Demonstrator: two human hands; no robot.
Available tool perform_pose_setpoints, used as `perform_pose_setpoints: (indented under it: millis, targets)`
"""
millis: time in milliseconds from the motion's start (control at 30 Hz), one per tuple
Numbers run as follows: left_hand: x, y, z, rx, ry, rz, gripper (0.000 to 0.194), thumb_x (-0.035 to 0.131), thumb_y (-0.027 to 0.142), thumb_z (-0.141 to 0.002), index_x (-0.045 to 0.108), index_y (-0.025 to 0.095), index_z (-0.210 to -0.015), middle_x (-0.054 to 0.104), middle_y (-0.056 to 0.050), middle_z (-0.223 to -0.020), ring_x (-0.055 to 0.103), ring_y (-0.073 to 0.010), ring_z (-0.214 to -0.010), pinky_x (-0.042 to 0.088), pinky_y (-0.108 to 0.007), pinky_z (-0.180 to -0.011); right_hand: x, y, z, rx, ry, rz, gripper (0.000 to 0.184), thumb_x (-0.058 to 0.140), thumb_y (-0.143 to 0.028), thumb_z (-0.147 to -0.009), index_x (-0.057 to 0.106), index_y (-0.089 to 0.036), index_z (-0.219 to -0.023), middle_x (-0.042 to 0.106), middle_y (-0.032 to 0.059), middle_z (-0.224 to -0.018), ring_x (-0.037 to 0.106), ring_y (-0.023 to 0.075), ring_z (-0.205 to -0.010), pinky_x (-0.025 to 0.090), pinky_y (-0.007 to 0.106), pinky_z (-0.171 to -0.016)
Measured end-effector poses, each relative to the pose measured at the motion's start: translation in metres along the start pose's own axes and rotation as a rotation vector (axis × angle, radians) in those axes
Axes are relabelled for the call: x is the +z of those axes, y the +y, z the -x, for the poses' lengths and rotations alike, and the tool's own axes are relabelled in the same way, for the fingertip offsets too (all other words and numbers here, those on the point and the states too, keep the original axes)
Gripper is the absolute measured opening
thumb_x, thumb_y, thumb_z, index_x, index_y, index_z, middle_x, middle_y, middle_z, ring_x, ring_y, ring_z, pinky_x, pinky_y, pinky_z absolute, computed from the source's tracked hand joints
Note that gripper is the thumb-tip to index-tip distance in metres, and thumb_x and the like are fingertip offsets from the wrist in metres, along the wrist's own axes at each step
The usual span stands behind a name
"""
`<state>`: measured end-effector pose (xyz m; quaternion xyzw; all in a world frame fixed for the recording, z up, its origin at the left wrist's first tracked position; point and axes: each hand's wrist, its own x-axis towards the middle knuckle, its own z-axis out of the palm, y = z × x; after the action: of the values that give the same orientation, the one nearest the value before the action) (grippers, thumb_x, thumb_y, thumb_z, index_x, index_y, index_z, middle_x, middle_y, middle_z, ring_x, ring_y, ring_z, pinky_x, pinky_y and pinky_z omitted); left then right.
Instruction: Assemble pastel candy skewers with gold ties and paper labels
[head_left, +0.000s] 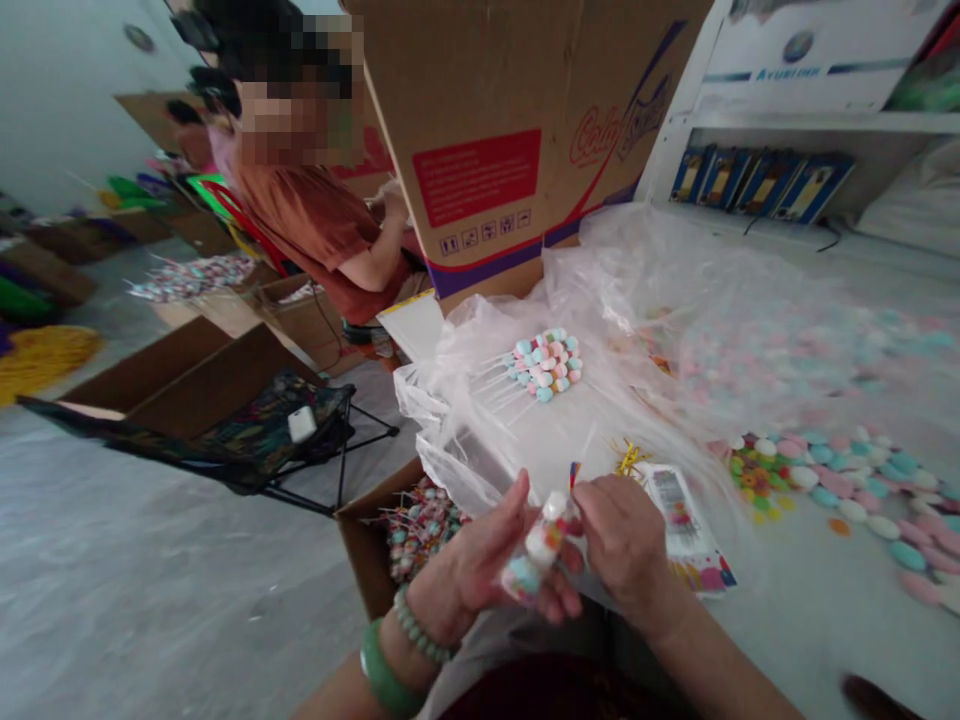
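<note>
My left hand [487, 560], palm up with the thumb raised, cradles a wrapped stack of marshmallow-like sweets [544, 540] in clear film. White, pale blue and pink pieces show through it. Beside the upper end of the stack, my right hand [622, 535] is closed in a pinch. A small red, blue and yellow strip [574, 475] sticks up from its fingertips. Past the hands, a bunch of similar sweets on white sticks [546, 365] lies on the plastic-covered table. Gold twist ties [631, 458] and a printed clear packet [682, 520] lie near my right hand.
Loose pastel sweets [847, 475] and small fruit-coloured pieces [757, 475] spread across the right. A box of finished sticks [424, 520] stands below left. One large carton [480, 180] rises behind the table. A co-worker [315, 220] sits beyond; a folding chair [262, 430] stands left.
</note>
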<state>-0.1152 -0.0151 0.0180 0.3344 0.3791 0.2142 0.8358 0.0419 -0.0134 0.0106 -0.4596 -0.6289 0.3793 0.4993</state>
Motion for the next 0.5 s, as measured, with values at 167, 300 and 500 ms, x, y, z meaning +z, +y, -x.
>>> perform_pose_setpoints:
  millis: [167,300,500]
  targets:
    - [-0.017,-0.002,0.016,0.104,-0.002,-0.300,0.042,0.057,0.058,-0.075,0.062,0.016,-0.079,0.057,-0.002,-0.064,0.046,-0.0100,-0.047,0.033,-0.020,-0.043,-0.001,0.006,0.004,0.370,-0.247,-0.124,0.017,0.050,-0.028,-0.079,0.054,-0.019,-0.065,0.049,-0.0017,-0.054,0.046,0.0130,-0.053,0.038,0.026,-0.053]
    - [-0.022,0.012,0.029,0.243,0.176,-0.942,0.025,0.062,0.041,-0.076,0.069,0.021,-0.089,0.065,-0.002,-0.079,0.055,-0.0150,-0.074,0.038,-0.022,-0.067,0.004,-0.001,0.008,0.723,-0.477,-0.521,0.017,0.049,-0.030,-0.079,0.056,-0.018,-0.070,0.052,-0.0031,-0.058,0.047,0.0102,-0.049,0.039,0.024,-0.052]
    - [-0.037,0.006,0.060,0.029,0.219,-1.154,0.020,0.065,0.037,-0.069,0.071,0.025,-0.084,0.063,0.001,-0.074,0.054,-0.0160,-0.070,0.037,-0.023,-0.064,-0.010,-0.016,0.015,0.317,-0.608,0.093,0.016,0.051,-0.014,-0.073,0.064,-0.020,-0.065,0.056,-0.0043,-0.057,0.051,0.0099,-0.057,0.035,0.022,-0.057]
